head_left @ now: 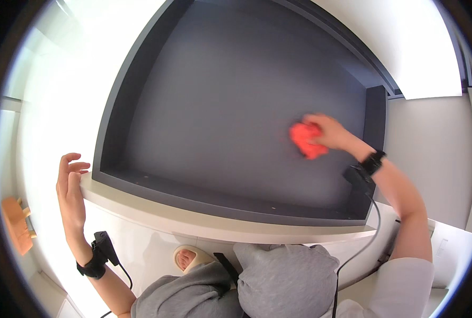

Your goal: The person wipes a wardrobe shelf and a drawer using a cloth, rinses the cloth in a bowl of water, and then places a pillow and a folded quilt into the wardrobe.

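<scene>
My right hand [328, 132] is closed on a crumpled red cloth [308, 140], on the right side of a large dark grey drawer [220, 100]. The cloth is against the drawer's bottom, and both hand and cloth are slightly blurred. At the left end of the drawer's pale front panel [209, 216], my left hand [71, 185] rests by the corner. Its fingers are loosely bent and apart, with nothing held in them.
Black bands with small devices and cables sit on my wrists. A white surface [426, 47] adjoins the drawer's far right side, with a grey panel [426, 153] nearer. An orange stool-like object [17, 225] stands at far left. My slippered foot [188, 258] is below the front panel.
</scene>
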Action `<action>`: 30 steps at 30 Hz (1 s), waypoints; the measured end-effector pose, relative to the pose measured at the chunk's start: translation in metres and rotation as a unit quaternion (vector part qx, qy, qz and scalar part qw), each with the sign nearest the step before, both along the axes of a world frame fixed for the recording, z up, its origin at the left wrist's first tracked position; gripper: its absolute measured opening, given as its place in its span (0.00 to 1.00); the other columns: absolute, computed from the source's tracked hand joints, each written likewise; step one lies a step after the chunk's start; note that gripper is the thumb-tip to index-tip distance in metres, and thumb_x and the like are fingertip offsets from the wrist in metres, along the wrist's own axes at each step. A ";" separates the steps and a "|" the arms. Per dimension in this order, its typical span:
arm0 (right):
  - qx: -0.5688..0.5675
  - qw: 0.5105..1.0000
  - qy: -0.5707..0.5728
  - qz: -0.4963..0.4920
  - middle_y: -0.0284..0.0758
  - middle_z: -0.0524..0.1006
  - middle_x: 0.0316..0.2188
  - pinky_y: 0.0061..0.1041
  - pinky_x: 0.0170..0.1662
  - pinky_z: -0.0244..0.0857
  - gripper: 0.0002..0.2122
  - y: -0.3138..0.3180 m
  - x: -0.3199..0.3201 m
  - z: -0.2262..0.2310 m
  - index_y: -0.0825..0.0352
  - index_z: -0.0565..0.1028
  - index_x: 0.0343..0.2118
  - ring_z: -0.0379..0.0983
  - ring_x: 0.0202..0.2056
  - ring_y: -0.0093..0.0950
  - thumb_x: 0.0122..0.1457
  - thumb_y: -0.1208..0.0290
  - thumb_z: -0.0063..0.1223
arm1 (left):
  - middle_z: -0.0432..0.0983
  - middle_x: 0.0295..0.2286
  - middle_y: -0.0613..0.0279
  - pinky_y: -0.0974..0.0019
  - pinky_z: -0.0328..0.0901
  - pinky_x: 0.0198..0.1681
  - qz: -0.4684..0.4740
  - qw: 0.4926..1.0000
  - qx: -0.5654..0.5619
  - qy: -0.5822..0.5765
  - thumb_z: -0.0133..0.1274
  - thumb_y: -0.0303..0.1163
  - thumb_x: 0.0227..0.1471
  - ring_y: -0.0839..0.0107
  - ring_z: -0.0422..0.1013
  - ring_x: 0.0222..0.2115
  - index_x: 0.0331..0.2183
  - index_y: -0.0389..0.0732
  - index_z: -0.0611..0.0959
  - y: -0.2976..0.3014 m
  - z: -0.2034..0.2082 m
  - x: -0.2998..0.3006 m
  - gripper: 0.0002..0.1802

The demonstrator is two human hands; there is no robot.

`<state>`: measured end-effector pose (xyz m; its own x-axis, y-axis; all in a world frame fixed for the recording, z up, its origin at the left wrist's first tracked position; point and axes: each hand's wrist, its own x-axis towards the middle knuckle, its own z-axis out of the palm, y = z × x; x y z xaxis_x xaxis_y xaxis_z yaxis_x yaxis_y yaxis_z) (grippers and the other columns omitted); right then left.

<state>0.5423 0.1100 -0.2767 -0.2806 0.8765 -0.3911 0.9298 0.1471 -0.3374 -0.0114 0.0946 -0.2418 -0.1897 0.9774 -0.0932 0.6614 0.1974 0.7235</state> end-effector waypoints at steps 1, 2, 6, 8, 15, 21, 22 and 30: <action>-0.018 0.999 -0.016 -0.039 0.41 0.73 0.32 0.37 0.40 0.63 0.19 -0.022 0.052 -0.001 0.63 0.69 0.35 0.70 0.38 0.42 0.36 0.72 0.61 | 0.74 0.33 0.51 0.63 0.63 0.38 -0.005 1.000 0.007 -0.009 0.34 0.38 0.47 0.64 0.69 0.33 0.42 0.38 0.72 0.002 0.003 0.005 0.22; -0.056 0.990 -0.044 -0.119 0.39 0.71 0.28 0.33 0.38 0.63 0.17 -0.047 0.081 0.005 0.67 0.67 0.29 0.70 0.35 0.39 0.33 0.78 0.61 | 0.74 0.33 0.51 0.63 0.63 0.38 -0.004 1.000 0.007 -0.007 0.34 0.38 0.47 0.64 0.69 0.33 0.42 0.38 0.72 0.001 0.005 0.005 0.22; -0.115 0.957 -0.016 -0.266 0.40 0.70 0.25 0.29 0.36 0.63 0.16 -0.102 0.128 0.005 0.67 0.66 0.27 0.70 0.31 0.35 0.33 0.82 0.60 | 0.74 0.33 0.52 0.62 0.63 0.39 -0.002 1.000 0.009 -0.013 0.34 0.36 0.47 0.65 0.69 0.34 0.41 0.38 0.72 0.003 0.013 -0.006 0.21; -0.074 0.970 -0.127 -0.196 0.35 0.70 0.23 0.27 0.35 0.63 0.16 -0.086 0.099 0.005 0.68 0.66 0.26 0.68 0.29 0.26 0.34 0.83 0.61 | 0.74 0.33 0.52 0.62 0.63 0.39 0.006 1.000 0.001 -0.007 0.34 0.36 0.47 0.65 0.68 0.34 0.41 0.38 0.72 0.005 0.014 -0.012 0.20; -0.050 0.998 0.038 0.009 0.37 0.73 0.24 0.30 0.33 0.63 0.21 0.038 -0.120 -0.011 0.67 0.72 0.31 0.69 0.29 0.32 0.35 0.64 0.69 | 0.75 0.31 0.54 0.65 0.63 0.38 0.009 0.999 0.007 -0.033 0.34 0.33 0.48 0.67 0.69 0.33 0.40 0.38 0.73 -0.002 0.011 -0.020 0.19; -0.022 0.982 0.151 0.114 0.44 0.76 0.31 0.35 0.39 0.67 0.23 0.080 -0.338 -0.012 0.69 0.75 0.36 0.73 0.36 0.41 0.38 0.60 0.66 | 0.75 0.30 0.52 0.65 0.63 0.37 0.027 0.999 0.012 -0.041 0.34 0.32 0.47 0.67 0.70 0.33 0.40 0.36 0.73 -0.006 0.011 -0.042 0.19; -0.021 0.973 0.183 0.142 0.45 0.76 0.31 0.35 0.39 0.67 0.23 0.078 -0.362 -0.014 0.69 0.75 0.37 0.73 0.36 0.42 0.38 0.60 0.66 | 0.75 0.30 0.52 0.65 0.63 0.37 0.030 0.999 0.013 -0.040 0.34 0.32 0.47 0.67 0.70 0.33 0.40 0.36 0.73 -0.005 0.009 -0.044 0.19; 0.000 0.940 0.189 0.285 0.43 0.72 0.37 0.34 0.43 0.65 0.21 0.064 -0.395 -0.033 0.62 0.76 0.43 0.69 0.42 0.40 0.43 0.63 0.62 | 0.75 0.30 0.51 0.65 0.63 0.38 0.019 0.998 0.022 -0.063 0.34 0.32 0.47 0.66 0.70 0.33 0.40 0.35 0.73 -0.005 0.007 -0.049 0.19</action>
